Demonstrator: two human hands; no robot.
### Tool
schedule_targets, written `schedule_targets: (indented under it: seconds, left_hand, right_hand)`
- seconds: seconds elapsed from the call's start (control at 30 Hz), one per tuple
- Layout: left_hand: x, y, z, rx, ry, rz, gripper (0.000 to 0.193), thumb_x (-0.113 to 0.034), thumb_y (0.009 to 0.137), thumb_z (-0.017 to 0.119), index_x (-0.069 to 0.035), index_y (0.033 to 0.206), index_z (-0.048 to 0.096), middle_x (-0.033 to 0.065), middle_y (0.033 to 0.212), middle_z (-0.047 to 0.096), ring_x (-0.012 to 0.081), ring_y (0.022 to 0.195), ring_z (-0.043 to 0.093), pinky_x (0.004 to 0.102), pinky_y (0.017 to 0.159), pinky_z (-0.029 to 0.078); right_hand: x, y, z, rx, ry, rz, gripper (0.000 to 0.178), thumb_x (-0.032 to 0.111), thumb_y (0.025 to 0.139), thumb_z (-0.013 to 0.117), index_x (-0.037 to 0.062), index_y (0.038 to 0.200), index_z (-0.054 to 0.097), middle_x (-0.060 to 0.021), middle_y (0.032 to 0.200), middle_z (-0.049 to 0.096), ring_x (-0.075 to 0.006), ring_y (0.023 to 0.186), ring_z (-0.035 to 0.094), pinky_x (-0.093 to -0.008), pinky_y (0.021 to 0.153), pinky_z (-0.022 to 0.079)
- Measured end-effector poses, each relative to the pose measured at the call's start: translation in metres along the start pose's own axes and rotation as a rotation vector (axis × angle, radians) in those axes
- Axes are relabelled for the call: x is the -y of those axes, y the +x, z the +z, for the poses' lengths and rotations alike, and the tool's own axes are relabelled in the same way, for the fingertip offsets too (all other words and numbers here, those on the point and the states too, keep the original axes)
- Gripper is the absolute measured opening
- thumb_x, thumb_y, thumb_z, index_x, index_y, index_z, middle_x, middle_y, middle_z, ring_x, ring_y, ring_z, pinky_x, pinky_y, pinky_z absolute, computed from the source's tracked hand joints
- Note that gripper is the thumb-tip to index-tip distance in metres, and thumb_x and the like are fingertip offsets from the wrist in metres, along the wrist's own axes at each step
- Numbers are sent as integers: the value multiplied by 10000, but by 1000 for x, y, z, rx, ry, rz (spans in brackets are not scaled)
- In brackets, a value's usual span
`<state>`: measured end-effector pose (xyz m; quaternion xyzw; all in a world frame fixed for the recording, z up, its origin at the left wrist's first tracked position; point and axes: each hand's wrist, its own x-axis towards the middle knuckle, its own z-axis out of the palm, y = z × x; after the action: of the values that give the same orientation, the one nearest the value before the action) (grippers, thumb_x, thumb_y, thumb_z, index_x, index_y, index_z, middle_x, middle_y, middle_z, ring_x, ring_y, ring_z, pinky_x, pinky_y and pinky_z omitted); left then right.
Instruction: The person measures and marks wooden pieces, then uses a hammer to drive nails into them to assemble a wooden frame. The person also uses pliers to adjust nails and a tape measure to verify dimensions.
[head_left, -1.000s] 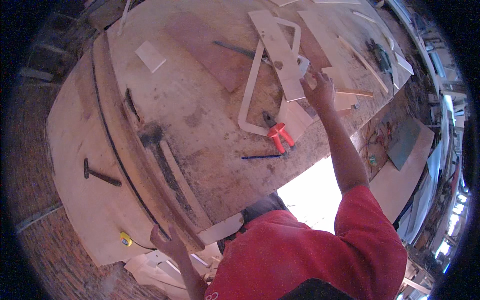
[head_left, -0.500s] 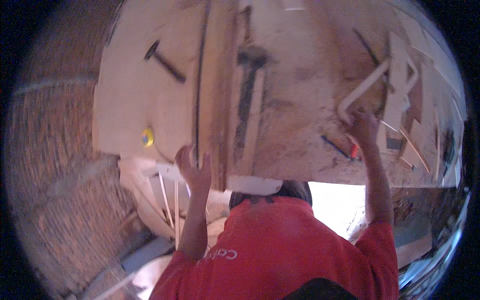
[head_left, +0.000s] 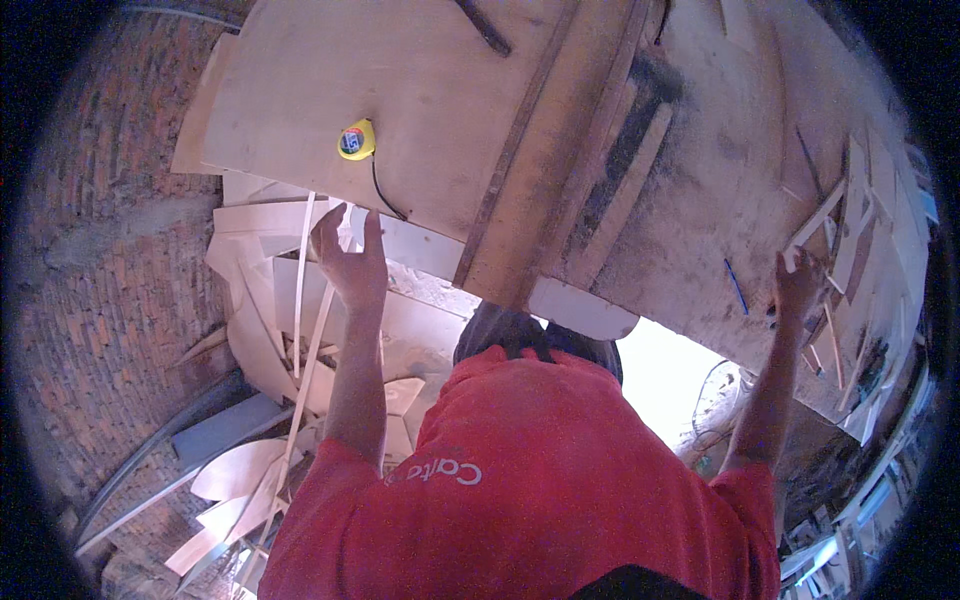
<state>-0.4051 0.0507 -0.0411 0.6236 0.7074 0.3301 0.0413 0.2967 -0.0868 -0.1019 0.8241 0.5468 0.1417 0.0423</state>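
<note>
My left hand [head_left: 350, 262] is raised just off the near edge of a broad plywood sheet [head_left: 440, 100], thumb and fingers apart and nothing between them. Beyond it, a yellow tape measure [head_left: 356, 140] lies on the sheet with a short dark tail trailing to the edge. My right hand [head_left: 798, 285] hovers over the right side of the work surface, its fingers bent but spread. Close to those fingertips ends a pale wood strip [head_left: 818, 215]; whether they touch is unclear. A thin blue pen-like stick [head_left: 737, 286] lies left of that hand.
A long brown wooden beam [head_left: 560, 150] crosses the surface, beside a dark strip and a thin batten [head_left: 630, 190]. A hammer handle [head_left: 487, 28] shows at the top. Wood offcuts [head_left: 855, 220] crowd the right. Scrap boards [head_left: 240, 475] lie lower left by a brick wall [head_left: 90, 270].
The view has turned and shifted, so the tape measure and beam appear higher and further right. The hammer's head has left the picture. My left hand sits off the sheet's edge rather than by the beam.
</note>
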Motion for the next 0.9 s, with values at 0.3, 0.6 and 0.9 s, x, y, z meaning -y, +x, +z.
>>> schedule_targets:
  seconds: [0.3,0.6,0.9]
  left_hand:
    - [46,-42,-51,-25,33,-179,417,-218,850,798,5,1164,640,177,1161,619,356,1124,591,478,964,484]
    - [66,-120,-93,-59,172,-396,371,-176,865,781,-7,1161,635,159,1153,609,337,1120,579,470,973,467]
    - [-20,-91,-23,65,-85,-148,478,-129,794,814,-15,1210,609,188,1228,587,363,1149,580,473,996,477]
  right_hand:
    - [360,116,-139,17,790,-178,316,330,903,727,89,1108,728,-172,1136,706,-371,1079,665,-442,938,519]
    - [578,214,-80,186,540,-501,539,308,914,661,71,1384,546,-253,1238,651,-422,1151,628,-493,995,509]
    - [575,273,-18,133,605,-642,667,375,769,736,22,1319,600,-266,1296,634,-441,1217,602,-485,1028,489]
